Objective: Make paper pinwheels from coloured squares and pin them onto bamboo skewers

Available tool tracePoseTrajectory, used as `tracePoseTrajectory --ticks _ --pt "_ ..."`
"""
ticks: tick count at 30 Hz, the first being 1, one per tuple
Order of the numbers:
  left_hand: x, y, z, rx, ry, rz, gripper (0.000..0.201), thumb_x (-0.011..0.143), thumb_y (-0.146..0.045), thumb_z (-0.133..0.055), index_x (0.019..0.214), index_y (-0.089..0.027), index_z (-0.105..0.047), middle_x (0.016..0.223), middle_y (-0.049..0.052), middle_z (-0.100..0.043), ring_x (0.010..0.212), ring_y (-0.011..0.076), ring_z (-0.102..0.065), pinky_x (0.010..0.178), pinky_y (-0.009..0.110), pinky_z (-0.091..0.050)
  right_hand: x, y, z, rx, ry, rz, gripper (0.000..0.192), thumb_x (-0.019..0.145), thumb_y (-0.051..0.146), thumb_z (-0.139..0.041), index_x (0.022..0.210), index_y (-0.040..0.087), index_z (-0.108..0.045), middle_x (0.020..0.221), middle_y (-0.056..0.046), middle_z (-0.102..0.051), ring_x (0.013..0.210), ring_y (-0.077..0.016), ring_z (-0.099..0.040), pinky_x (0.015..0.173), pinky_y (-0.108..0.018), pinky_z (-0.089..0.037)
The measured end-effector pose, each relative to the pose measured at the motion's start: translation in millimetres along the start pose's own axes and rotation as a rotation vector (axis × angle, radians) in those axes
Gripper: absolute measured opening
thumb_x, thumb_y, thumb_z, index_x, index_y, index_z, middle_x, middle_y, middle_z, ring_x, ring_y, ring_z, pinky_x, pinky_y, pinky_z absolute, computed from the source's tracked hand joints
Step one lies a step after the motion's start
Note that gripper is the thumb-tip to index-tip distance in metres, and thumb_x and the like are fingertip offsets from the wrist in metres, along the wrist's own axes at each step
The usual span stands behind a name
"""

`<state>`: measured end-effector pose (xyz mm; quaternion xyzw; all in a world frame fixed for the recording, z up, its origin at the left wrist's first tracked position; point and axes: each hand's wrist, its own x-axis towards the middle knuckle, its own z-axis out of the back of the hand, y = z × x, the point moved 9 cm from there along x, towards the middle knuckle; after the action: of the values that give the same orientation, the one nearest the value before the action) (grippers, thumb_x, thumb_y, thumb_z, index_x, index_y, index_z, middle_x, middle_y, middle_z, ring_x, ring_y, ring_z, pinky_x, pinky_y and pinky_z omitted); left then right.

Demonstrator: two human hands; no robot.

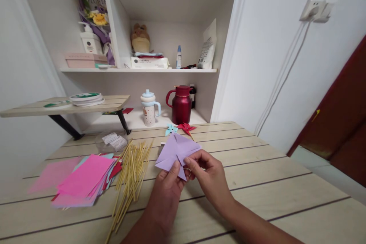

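**Lilac paper held in both hands**

Lilac paper pinwheel (175,151), one only, sits above the tabletop (271,175), pinched at its lower edge: your left hand (168,190) grips from below, your right hand (207,173) closes fingers (190,162) on its centre. Two finished pinwheels (179,128) lie beyond; one paper stack (85,179) and loose sticks (130,171) lie left.

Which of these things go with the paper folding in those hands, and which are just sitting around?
In use:
lilac paper, held by left hand and right hand
coloured paper stack
wooden sticks
finished pinwheels

Lying about:
red jug
sippy cup
tape rolls
plush toy
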<state>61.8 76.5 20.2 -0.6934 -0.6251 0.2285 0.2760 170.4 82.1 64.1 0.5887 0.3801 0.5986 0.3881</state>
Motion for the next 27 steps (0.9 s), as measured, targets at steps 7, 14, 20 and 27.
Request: tracePoseTrajectory --ticks 7,14,20,27 --pt "-5.8 -4.1 -4.7 0.042 0.012 -0.021 0.017 0.082 -0.027 -0.073 0.096 -0.017 -0.074 0.097 0.006 -0.071 0.089 0.0160 -0.061 0.086 0.029 -0.048 1.8 1.8 -0.1 -0.009 -0.006 -0.005 0.024 0.086 0.035 -0.068 0.069 0.019 -0.060 0.059 0.000 -0.063 0.054 -0.0144 -0.057 0.053 -0.026 -0.046" --pt "-4.9 -6.1 5.2 0.071 -0.127 -0.053 0.018 0.070 -0.032 -0.082 0.074 -0.017 -0.072 0.073 0.001 -0.065 0.074 0.0139 -0.056 0.075 0.026 -0.047 -2.2 6.4 -4.3 -0.086 0.034 0.027 0.023 0.086 0.036 -0.066 0.070 0.019 -0.061 0.060 0.000 -0.063 0.052 -0.0134 -0.053 0.051 -0.026 -0.044" --pt "-4.8 -10.1 32.4 0.285 -0.309 -0.059 0.027 0.062 -0.034 -0.086 0.074 -0.015 -0.071 0.065 -0.001 -0.063 0.063 0.0116 -0.052 0.064 0.024 -0.043 6.6 18.4 29.2 -0.084 -0.139 0.095 0.030 0.087 0.041 -0.064 0.112 0.023 -0.061 0.071 0.002 -0.056 0.061 -0.0145 -0.053 0.057 -0.026 -0.045" --pt "-4.0 -9.6 41.3 0.515 -0.338 -0.008 0.031 0.061 -0.040 -0.083 0.074 -0.014 -0.072 0.061 0.000 -0.063 0.059 0.0129 -0.051 0.063 0.026 -0.040 30.0 -3.5 48.6 0.075 -0.038 -0.150 0.058 0.079 0.050 -0.072 0.131 0.031 -0.057 0.138 -0.009 -0.055 0.122 -0.0280 -0.055 0.096 -0.042 -0.047"
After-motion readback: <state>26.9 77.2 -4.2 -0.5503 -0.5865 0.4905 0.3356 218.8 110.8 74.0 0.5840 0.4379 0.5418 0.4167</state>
